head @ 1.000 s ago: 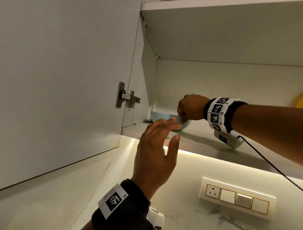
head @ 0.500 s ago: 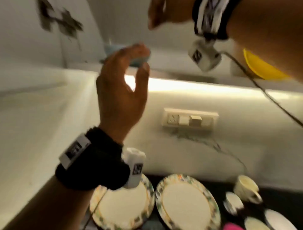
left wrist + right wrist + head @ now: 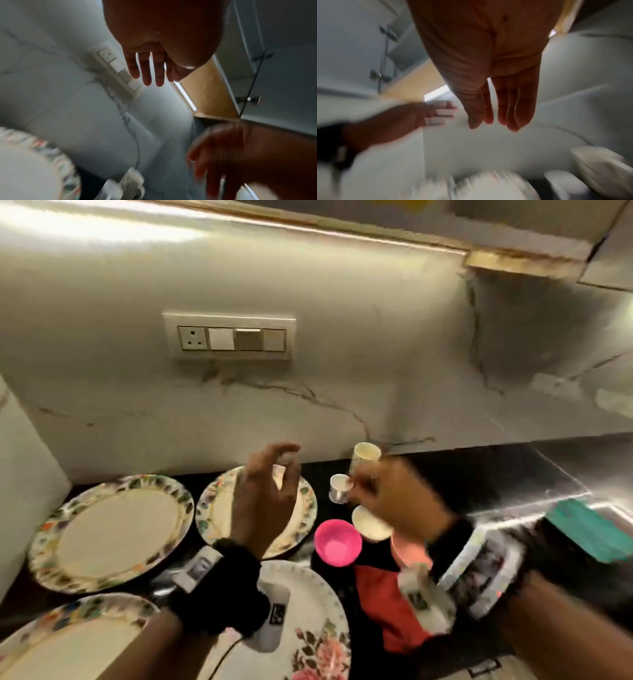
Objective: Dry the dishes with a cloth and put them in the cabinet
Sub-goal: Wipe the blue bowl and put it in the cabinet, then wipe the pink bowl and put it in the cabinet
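Note:
Both hands hover empty over the black counter. My left hand (image 3: 286, 463) hangs with loosely curled fingers above a floral-rimmed plate (image 3: 219, 508); the left wrist view shows its fingers (image 3: 149, 70) straight and bare. My right hand (image 3: 363, 491), blurred, is just right of a small white cup (image 3: 338, 489) and above a white saucer (image 3: 368, 527); its fingers (image 3: 506, 115) are straight and hold nothing. A red cloth (image 3: 383, 611) lies below it, next to a pink bowl (image 3: 337, 542). The cabinet is out of view apart from its lit underside (image 3: 376, 231).
More plates lie at the left (image 3: 113, 529), the front left (image 3: 68, 645) and the front middle (image 3: 308, 628). A taller cup (image 3: 365, 455) stands by the marble wall. A switch panel (image 3: 229, 338) is on the wall. A teal object (image 3: 589, 532) sits at the right.
My right hand let go of the blue bowl on the cabinet shelf. Both hands dropped to the counter, and the view swung down from the cabinet to the dishes.

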